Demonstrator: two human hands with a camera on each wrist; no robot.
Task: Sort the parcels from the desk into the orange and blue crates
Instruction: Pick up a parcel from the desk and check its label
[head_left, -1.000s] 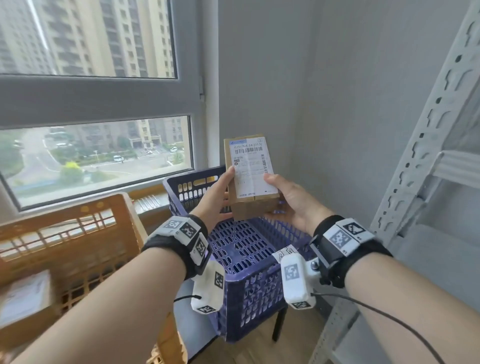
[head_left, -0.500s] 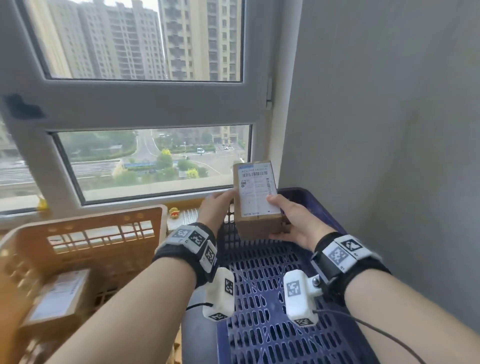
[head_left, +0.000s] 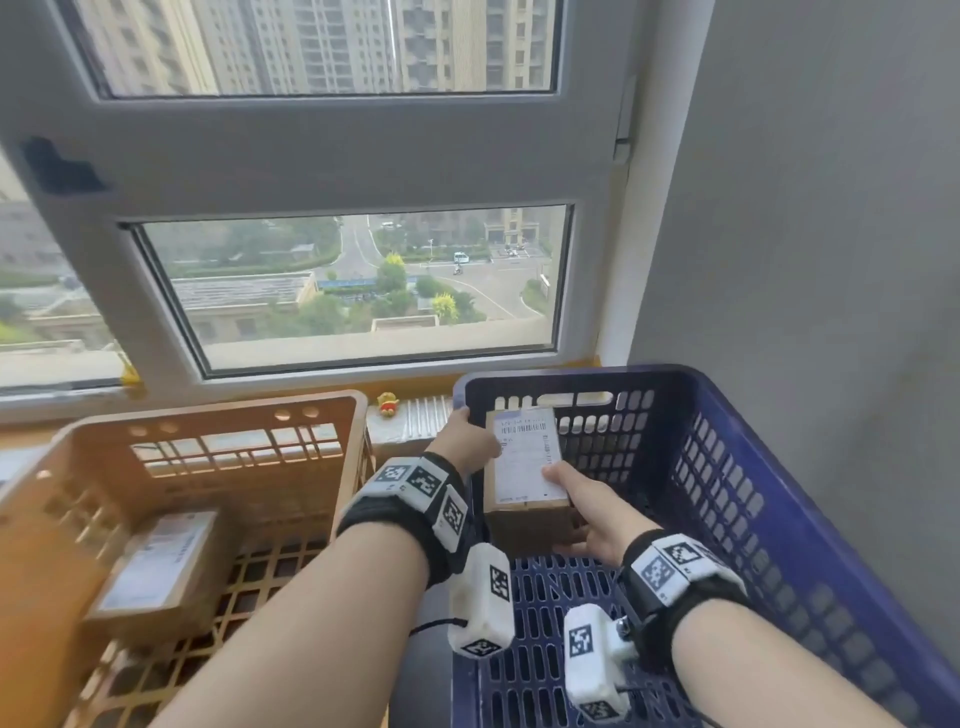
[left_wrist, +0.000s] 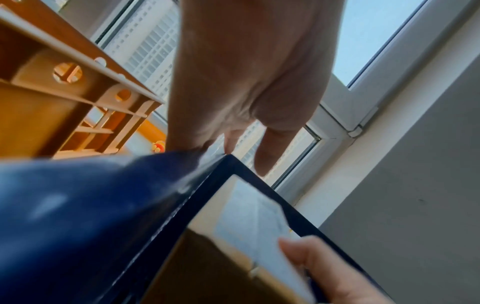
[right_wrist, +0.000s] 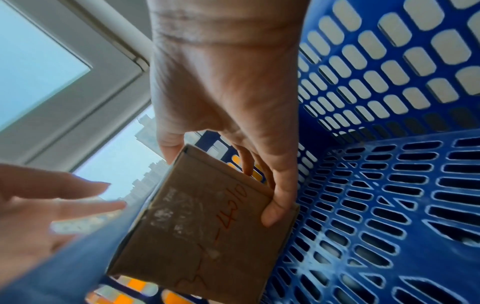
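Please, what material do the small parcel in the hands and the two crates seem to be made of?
The parcel looks like plain brown cardboard, matte, with folded flap edges, scuffs, and a white paper label on its top face. The blue crate seems moulded plastic, slightly glossy, its walls and floor pierced with regular slots. The orange crate also looks like moulded plastic, duller, with lattice openings and ribs under its rim.

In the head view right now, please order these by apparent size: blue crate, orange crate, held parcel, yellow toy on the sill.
1-2. blue crate and orange crate: similar, both cropped, unranked.
3. held parcel.
4. yellow toy, farthest away.
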